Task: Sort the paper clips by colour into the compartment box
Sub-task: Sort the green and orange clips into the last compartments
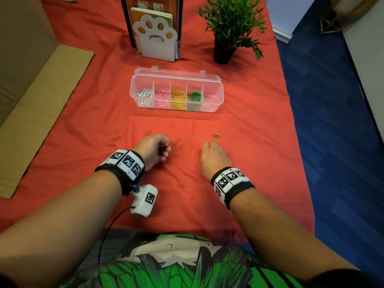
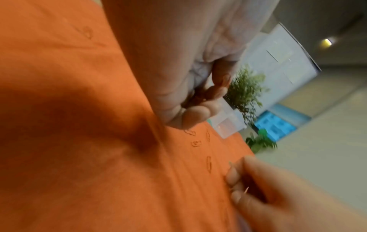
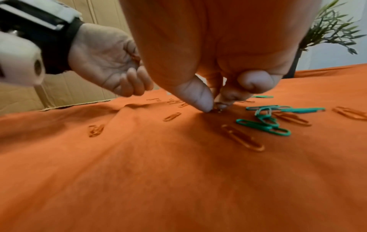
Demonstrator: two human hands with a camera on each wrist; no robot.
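Observation:
A clear compartment box (image 1: 218,94) stands open on the red cloth, holding white, pink, yellow and green clips in separate cells; its rightmost cell looks empty. Several orange clips (image 1: 181,144) lie scattered in front of it. One green clip (image 1: 216,136) lies past my right hand, and a few more green clips (image 3: 264,123) lie beside the fingers. My left hand (image 1: 154,148) is cupped with curled fingers around a few orange clips (image 3: 136,57). My right hand (image 1: 212,153) is down on the cloth, thumb and forefinger (image 3: 200,100) pinching a small clip (image 3: 217,109) whose colour I cannot tell.
A paw-shaped book holder (image 1: 155,38) and a potted plant (image 1: 223,50) stand behind the box. Flattened cardboard (image 1: 41,104) lies along the left. The cloth's right edge (image 1: 291,113) drops to blue floor. An orange clip (image 1: 180,185) lies near my wrists.

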